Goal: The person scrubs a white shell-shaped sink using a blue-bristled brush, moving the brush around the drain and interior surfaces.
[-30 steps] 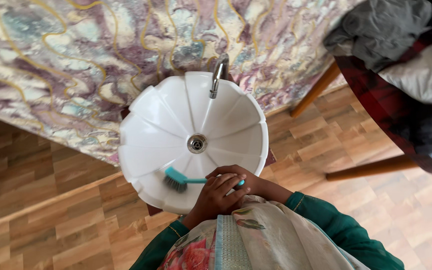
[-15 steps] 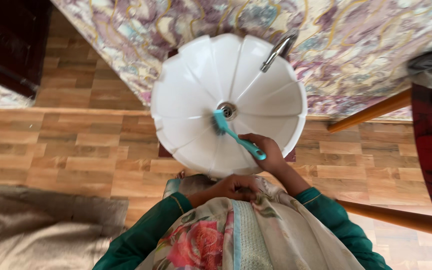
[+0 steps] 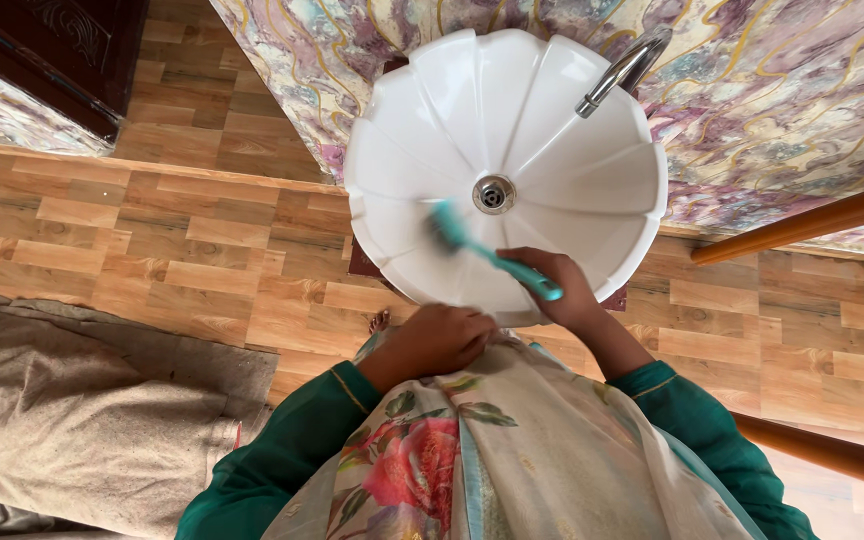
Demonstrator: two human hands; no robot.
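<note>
The right hand (image 3: 564, 292) grips a teal brush (image 3: 487, 253) whose blurred head lies inside the white basin (image 3: 432, 110).

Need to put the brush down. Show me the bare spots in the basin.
Bare: the white basin wall between tap and drain, and its right side. Crowded: the near-left wall, where the right hand works the teal brush.

The brush (image 3: 492, 256) head, up and left of the right hand (image 3: 562, 295), is smeared by motion, so its bristles cannot be made out. The handle's middle is hidden inside that hand's closed fingers. The near rim of the sink (image 3: 402, 200) disappears behind both hands. The left hand (image 3: 437, 340) is curled against the floral scarf (image 3: 472, 450), its fingertips tucked out of sight. Beyond the hands, the tap (image 3: 620, 70) is cut off by the top edge.
</note>
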